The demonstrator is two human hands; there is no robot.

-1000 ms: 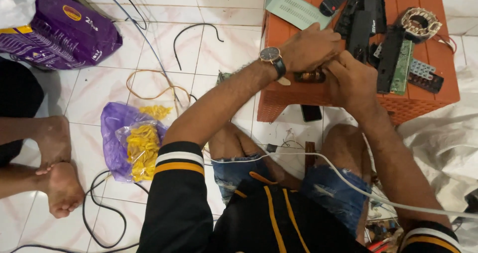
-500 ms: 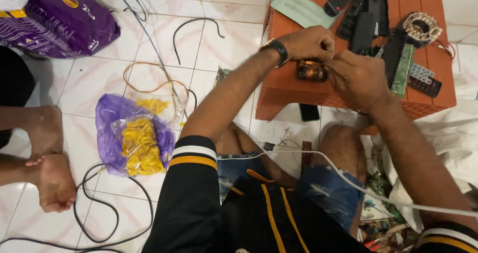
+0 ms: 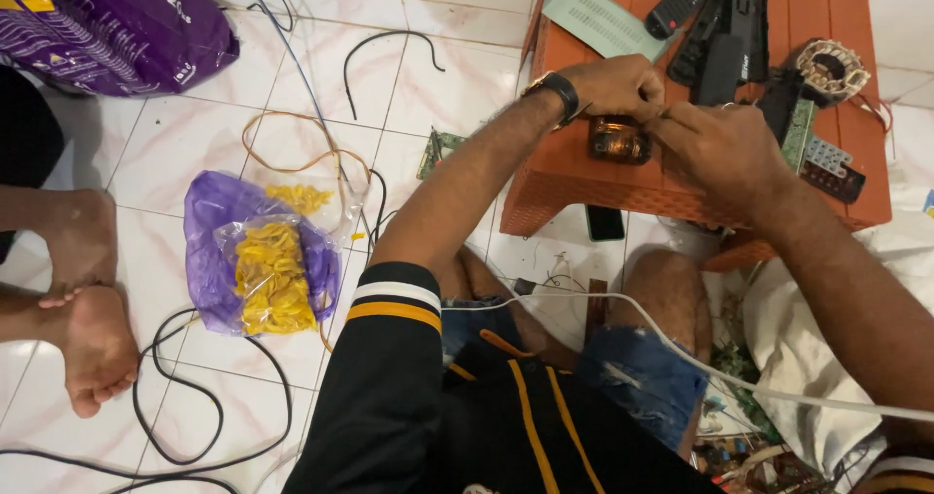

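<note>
Upper right of frame: 1 orange table (image 3: 584, 178) w/ 2 black remotes, 1 pale green board (image 3: 600, 17), 1 round wound stator (image 3: 830, 69). 1 copper coil (image 3: 619, 139) sits near table's front edge, just below both hands. Left hand (image 3: 613, 86) & right hand (image 3: 725, 149) meet above it, fingers pinched on smth too thin to tell. Purple sack (image 3: 117, 22) upper left; purple bag w/ yellow bits (image 3: 263, 270) center left.

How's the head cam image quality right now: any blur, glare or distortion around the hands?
Head view: even, soft indoor light with faint shadows. The left hand and right hand are reasonably sharp over the copper coil, which shows small glints. Mild sheen on the white floor tiles. Wide-angle bending shows at the edges, near the purple bag. The fine wire between the fingers is too thin to resolve.
</note>
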